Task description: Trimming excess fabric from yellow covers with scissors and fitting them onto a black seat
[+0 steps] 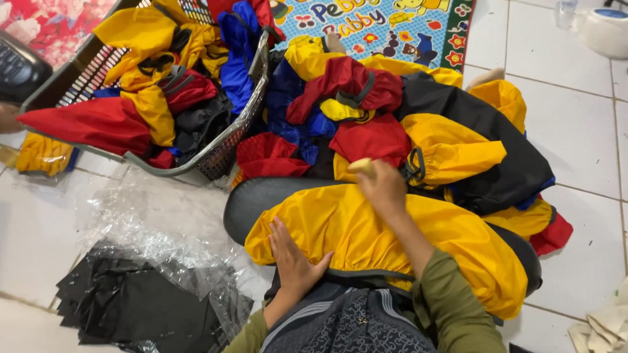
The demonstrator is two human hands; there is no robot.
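Note:
A yellow fabric bag (366,235) lies spread over a dark grey round board (252,199) on my lap. My left hand (293,258) rests flat on the bag's near left part, fingers apart. My right hand (381,186) is closed on a small pale yellowish object (361,166) at the bag's far edge; what the object is I cannot tell. Just beyond the bag sits a heap of red, yellow, blue and black fabric bags (392,124).
A grey plastic basket (229,140) at upper left holds more coloured bags. Clear plastic sheets (157,222) and a black stack (131,301) lie on the white tiled floor at left. A patterned mat (386,26) lies behind; a white pot (605,29) stands at top right.

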